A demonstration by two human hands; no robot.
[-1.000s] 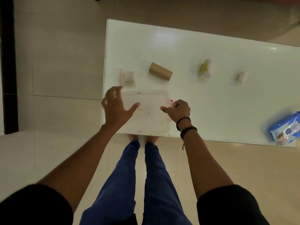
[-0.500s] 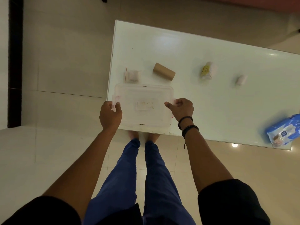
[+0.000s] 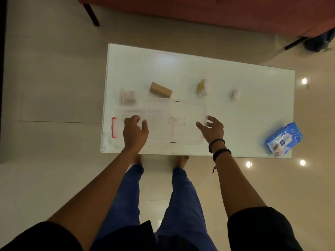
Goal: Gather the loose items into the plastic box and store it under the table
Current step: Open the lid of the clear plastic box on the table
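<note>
A clear plastic box (image 3: 119,115) with red handles sits at the table's near left corner. My left hand (image 3: 135,132) grips it, fingers curled over its top. Its clear lid (image 3: 183,109) is shifted to the right, half over the box, and my right hand (image 3: 211,129) holds the lid's right edge. Loose on the table behind lie a small white packet (image 3: 129,96), a cardboard tube (image 3: 160,90), a yellow-and-white crumpled wrapper (image 3: 203,87) and a small white roll (image 3: 235,94). A blue wipes pack (image 3: 282,139) lies at the near right corner.
The white table (image 3: 181,66) stands on a pale tiled floor (image 3: 54,87). A red sofa (image 3: 217,11) with dark legs runs along the far side. My legs and feet are right at the table's near edge.
The lid has slid to the right off the box with my right hand. My left hand moved from the lid's left edge onto the box. The view pulled back.
</note>
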